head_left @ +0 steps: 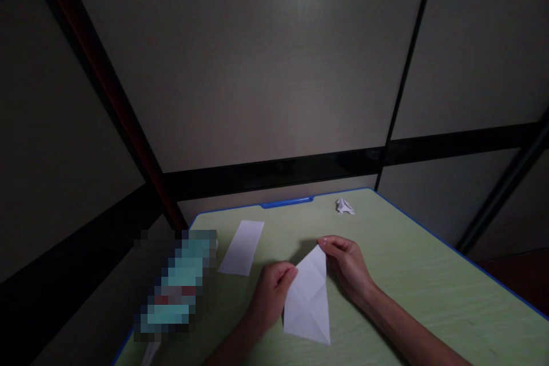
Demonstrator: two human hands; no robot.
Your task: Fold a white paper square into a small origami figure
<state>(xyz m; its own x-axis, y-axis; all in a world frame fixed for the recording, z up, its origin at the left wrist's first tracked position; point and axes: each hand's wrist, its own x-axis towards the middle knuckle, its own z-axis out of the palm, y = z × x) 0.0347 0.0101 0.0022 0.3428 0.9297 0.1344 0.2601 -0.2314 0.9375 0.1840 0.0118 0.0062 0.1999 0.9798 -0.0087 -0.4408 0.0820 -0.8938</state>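
Note:
A white sheet of paper with crossing crease lines is held up over the table, tilted. My left hand pinches its left edge near the top between thumb and fingers. At the upper right corner, my right hand grips the same sheet between thumb and forefinger. The lower end of the sheet hangs toward me, and its lower edge looks free. Beyond my left hand, a second white rectangular paper lies flat. A small folded paper figure, shaped like a frog, sits near the far right corner.
The pale green tabletop has a blue rim and a blue handle-like bar at its far edge. A pixelated, lit device stands along the left side, with a white cable below it. Dark-trimmed panels rise behind the table.

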